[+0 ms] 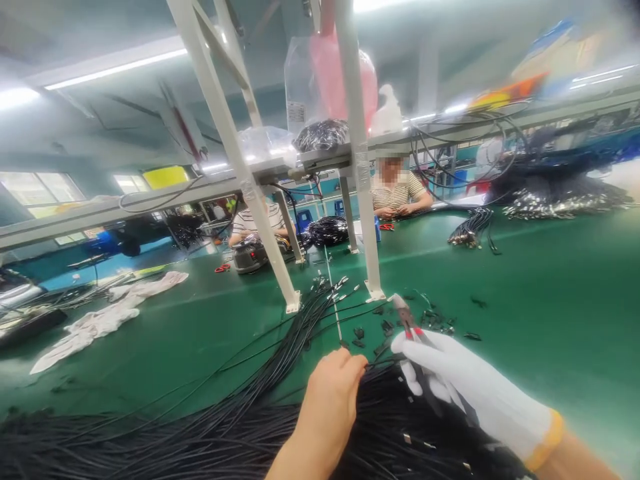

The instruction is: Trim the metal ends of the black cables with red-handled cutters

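My bare left hand (pixel 333 393) is closed in a pinch on a thin black cable (pixel 381 363) above a big heap of black cables (pixel 210 427) at the near edge of the green table (pixel 550 313). My right hand (pixel 465 383), in a white glove, is closed round red-handled cutters (pixel 407 320) whose jaws point away from me, just right of the left hand's fingertips. Small black offcuts (pixel 435 321) lie scattered beyond the cutters.
A white frame's legs (pixel 370 253) stand on the table just ahead, with bags on its shelf. White cloths (pixel 107 313) lie at left. Two people sit working across the table, one in a striped shirt (pixel 397 190). More cable bundles (pixel 470 230) lie at right.
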Motion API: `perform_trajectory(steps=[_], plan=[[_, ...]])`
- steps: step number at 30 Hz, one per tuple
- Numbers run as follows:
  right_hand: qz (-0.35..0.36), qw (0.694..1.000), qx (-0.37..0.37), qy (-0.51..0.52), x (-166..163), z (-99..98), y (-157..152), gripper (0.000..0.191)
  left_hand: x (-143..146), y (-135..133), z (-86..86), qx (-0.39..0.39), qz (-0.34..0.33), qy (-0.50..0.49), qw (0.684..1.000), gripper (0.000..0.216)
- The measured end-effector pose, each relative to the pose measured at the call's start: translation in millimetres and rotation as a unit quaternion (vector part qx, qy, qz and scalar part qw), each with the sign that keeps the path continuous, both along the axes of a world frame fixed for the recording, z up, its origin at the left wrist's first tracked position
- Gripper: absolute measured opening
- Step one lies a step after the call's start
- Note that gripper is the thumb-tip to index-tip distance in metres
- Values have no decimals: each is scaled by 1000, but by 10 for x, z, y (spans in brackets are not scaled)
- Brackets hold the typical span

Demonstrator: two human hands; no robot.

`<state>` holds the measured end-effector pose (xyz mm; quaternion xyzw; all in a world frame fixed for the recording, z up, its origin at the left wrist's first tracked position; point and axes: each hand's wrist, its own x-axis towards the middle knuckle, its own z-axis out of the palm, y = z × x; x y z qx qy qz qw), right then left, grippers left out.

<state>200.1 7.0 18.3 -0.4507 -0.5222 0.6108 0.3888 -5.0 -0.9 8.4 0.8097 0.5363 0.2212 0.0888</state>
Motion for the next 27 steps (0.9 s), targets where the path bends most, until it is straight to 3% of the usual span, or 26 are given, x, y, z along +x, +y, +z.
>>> perform_trajectory(steps=[4,6,7,9,12,14,16,18,20,24,27], plan=[[13,1000,10,8,-30,-69,-13,29,18,-134,-64,68,18,-58,996,32],[3,1000,12,22,-57,-97,-17,30,70,-229,-121,83,56,-177,979,24],[1,1000,13,27,-71,-112,-19,31,109,-270,-153,51,76,-253,963,15],[3,999,19,26,-97,-155,-17,31,204,-313,-210,-101,97,-419,897,17],[11,999,34,8,-135,-258,28,31,339,-265,-247,-287,91,-608,734,44],[17,999,47,-2,-160,-334,79,28,397,-188,-245,-312,93,-673,664,51],[16,997,68,-16,-170,-389,125,24,423,-112,-240,-310,105,-703,631,52],[-4,992,106,-71,-150,-409,144,20,422,-59,-240,-299,118,-718,617,50],[-62,968,172,-173,-102,-401,134,21,394,-27,-238,-264,124,-727,622,47],[-192,839,353,-366,-4,-406,107,30,281,3,-198,-165,139,-725,654,43],[-221,753,419,-457,2,-500,130,30,204,11,-170,-134,139,-711,676,40]])
